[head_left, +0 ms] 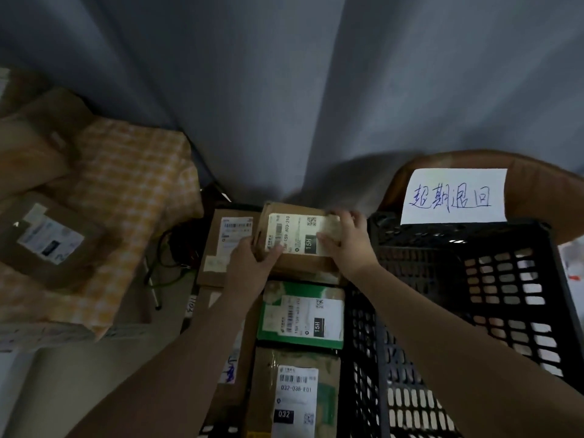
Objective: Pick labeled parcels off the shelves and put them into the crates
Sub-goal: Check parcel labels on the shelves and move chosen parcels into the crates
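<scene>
1. Just beyond the green-edged labelled parcel (300, 314), my left hand (249, 260) and right hand (347, 238) grip the small brown cardboard parcel (294, 235) by its ends.
2. I'd keep it level, label up, lowering gently.

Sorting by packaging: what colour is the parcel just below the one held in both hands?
The lower parcel is green; the head view shows it.

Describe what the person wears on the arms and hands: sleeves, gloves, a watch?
Nothing is worn. The left hand and right hand have no gloves or watch. The left forearm and right forearm are uncovered to the picture's edge; no sleeve shows.
</scene>
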